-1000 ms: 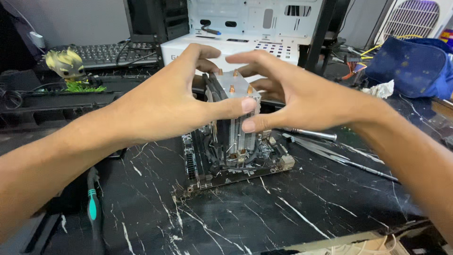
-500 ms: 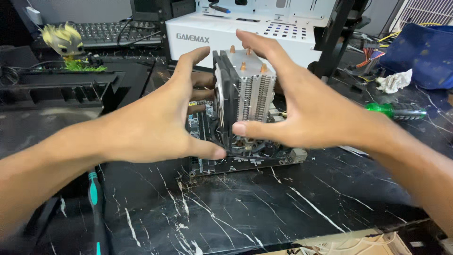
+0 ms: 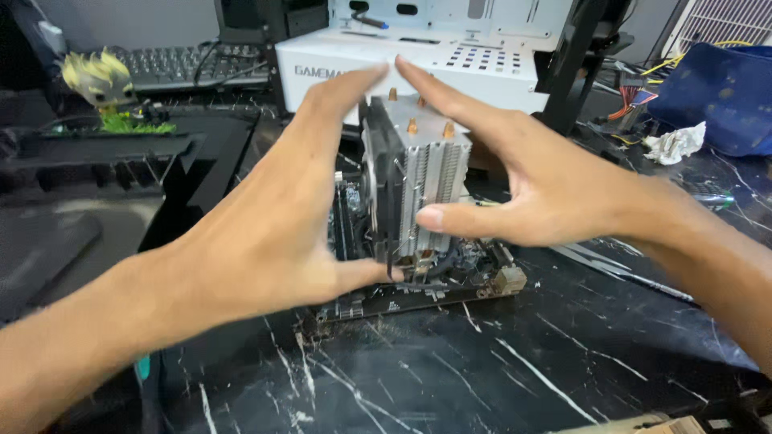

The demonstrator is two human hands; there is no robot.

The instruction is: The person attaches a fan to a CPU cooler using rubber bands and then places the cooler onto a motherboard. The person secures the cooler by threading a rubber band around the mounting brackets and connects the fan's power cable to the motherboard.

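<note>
Both hands have risen, left hand and right hand spread wide, flanking the cooler tower.

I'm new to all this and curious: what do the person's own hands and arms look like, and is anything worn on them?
Both are bare. The left hand and the right hand have no gloves, and no rings or wristbands show. The forearms are uncovered as far as the picture reaches, with no sleeve, watch or cable in view. The fingers are long and slim, and the one clearly visible nail, on the right thumb, is short.

2 bare hands, forearms uncovered: no sleeves, gloves, rings or watch.
</note>
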